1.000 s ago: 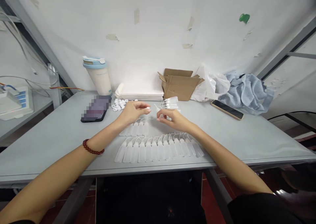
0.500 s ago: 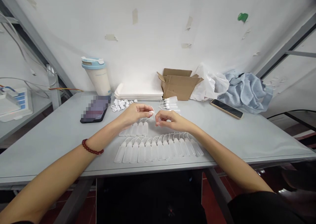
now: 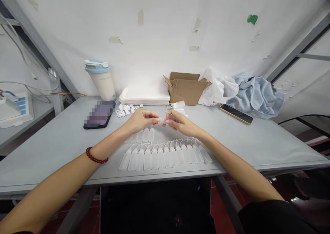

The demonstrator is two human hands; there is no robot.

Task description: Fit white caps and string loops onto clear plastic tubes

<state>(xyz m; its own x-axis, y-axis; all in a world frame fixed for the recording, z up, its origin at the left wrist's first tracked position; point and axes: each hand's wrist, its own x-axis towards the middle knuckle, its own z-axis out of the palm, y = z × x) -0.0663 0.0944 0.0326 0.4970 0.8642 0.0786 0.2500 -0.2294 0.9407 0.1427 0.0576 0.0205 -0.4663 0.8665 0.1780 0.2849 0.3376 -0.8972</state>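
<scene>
My left hand (image 3: 144,121) is closed in a pinch, with a small translucent white plastic piece (image 3: 160,120) at its fingertips. My right hand (image 3: 179,121) pinches the same piece from the other side, and the fingers cover most of it. Just below the hands lies a short row of translucent plastic bottles (image 3: 146,135) with thin white loops at their tops. Nearer the table edge stretches a longer row of the same bottles (image 3: 161,157). A few more bottles (image 3: 178,105) lie behind my right hand. Loose white caps (image 3: 125,110) are heaped behind my left hand.
On the grey table (image 3: 239,141) stand a blue-lidded cup (image 3: 103,82) and an opened cardboard box (image 3: 185,91). A stack of white sheets or trays (image 3: 144,95) lies along the wall. Two phones, a plastic bag (image 3: 216,89) and blue cloth (image 3: 257,96) lie on either side.
My right hand has risen slightly and its fingertips have come onto the small plastic piece. My left hand stays nearly in place, its fingers slightly lower.
</scene>
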